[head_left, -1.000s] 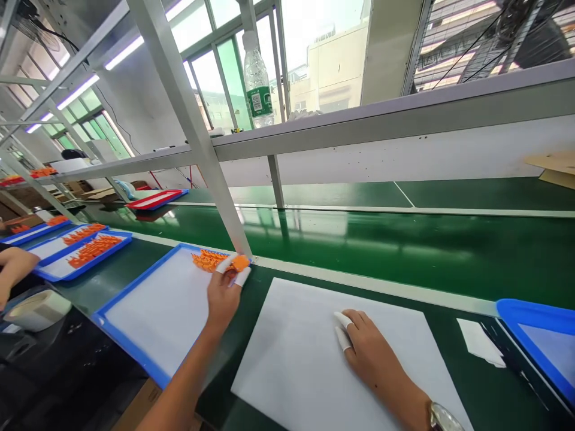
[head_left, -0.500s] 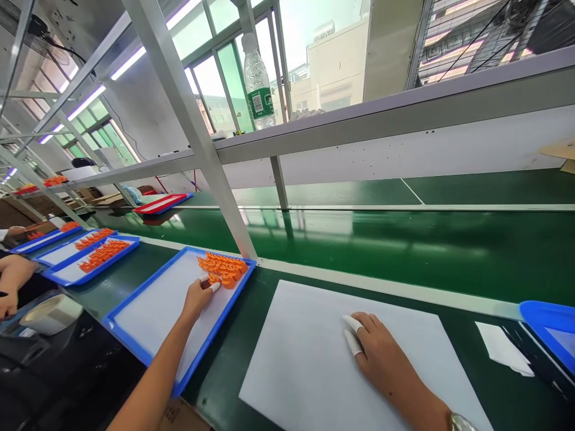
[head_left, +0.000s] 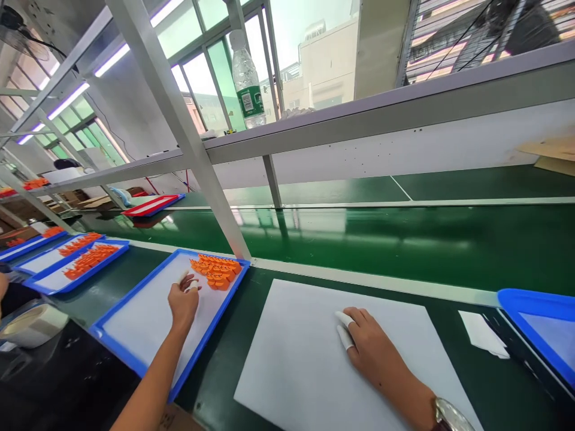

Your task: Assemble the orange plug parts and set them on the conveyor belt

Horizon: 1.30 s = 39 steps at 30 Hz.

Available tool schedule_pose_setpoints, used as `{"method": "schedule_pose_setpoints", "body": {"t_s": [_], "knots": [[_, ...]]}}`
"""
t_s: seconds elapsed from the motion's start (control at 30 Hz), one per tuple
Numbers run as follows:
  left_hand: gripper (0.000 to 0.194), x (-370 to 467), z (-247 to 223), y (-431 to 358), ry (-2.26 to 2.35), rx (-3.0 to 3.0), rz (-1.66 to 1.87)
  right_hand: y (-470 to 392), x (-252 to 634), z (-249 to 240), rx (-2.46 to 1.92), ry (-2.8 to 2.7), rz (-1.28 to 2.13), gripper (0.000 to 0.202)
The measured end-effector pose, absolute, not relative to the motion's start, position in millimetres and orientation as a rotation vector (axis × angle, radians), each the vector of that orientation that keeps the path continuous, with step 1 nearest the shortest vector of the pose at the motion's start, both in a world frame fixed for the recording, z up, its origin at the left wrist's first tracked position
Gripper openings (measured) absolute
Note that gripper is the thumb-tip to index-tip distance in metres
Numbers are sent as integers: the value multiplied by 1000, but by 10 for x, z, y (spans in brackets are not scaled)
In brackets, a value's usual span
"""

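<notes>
Over a blue-rimmed white tray point(head_left: 135, 317) is my left hand point(head_left: 184, 302), its fingers loosely bent and apart, just left of a cluster of small orange pieces point(head_left: 216, 270). I see no piece held in it, though the inside of the fingers is partly hidden. The orange pieces sit close together in the tray's far right corner. My right hand point(head_left: 371, 341) rests on a large white sheet point(head_left: 291, 353), fingers extended and slightly bent, with nothing visible in them. White finger covers are on the thumb and a finger of both hands.
More blue trays point(head_left: 45, 287) with orange pieces stand at the left, near a tape roll point(head_left: 33, 326) and part of another person. A metal post point(head_left: 215, 197) rises behind my tray. At right lie a white scrap point(head_left: 483, 334) and a blue tray point(head_left: 539, 317).
My left hand has drawn back leftward from the orange pieces, and its fingers have spread. My right hand stays on the white sheet. The view has shifted slightly.
</notes>
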<state>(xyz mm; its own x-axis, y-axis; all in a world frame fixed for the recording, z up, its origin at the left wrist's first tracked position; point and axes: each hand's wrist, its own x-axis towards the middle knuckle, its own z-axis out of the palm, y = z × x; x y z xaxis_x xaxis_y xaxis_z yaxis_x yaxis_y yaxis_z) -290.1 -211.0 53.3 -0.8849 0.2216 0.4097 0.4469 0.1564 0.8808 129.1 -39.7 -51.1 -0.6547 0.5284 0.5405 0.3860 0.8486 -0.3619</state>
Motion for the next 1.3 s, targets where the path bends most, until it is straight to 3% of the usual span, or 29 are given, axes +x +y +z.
{"method": "schedule_pose_setpoints", "body": {"t_s": [0.17, 0.4, 0.6, 0.7, 0.87, 1.07, 1.3], "knots": [[47, -2481, 659, -1880, -1987, -842, -1962, -440, 1285, -316, -722, -2437, 289, 43], [31, -1281, 549, -1301, -2032, -1644, -2085, -444, 1292, -255, -738, -2452, 307, 44], [24, -616, 207, -781, -2087, -2443, -1603, -422, 1286, -272, -751, -2443, 345, 38], [23, -491, 93, -557, -2073, -2504, -1502, -405, 1285, -279, -773, -2445, 369, 35], [23, -463, -105, -371, -2141, -2474, -1669, -383, 1265, -306, -788, -2403, 393, 23], [42, -532, -219, -463, -1796, -2550, -1647, -371, 1266, -280, -782, -2405, 441, 31], [38, -528, -170, -513, -1781, -2684, -1757, -350, 1303, -188, -774, -2293, 633, 39]]}}
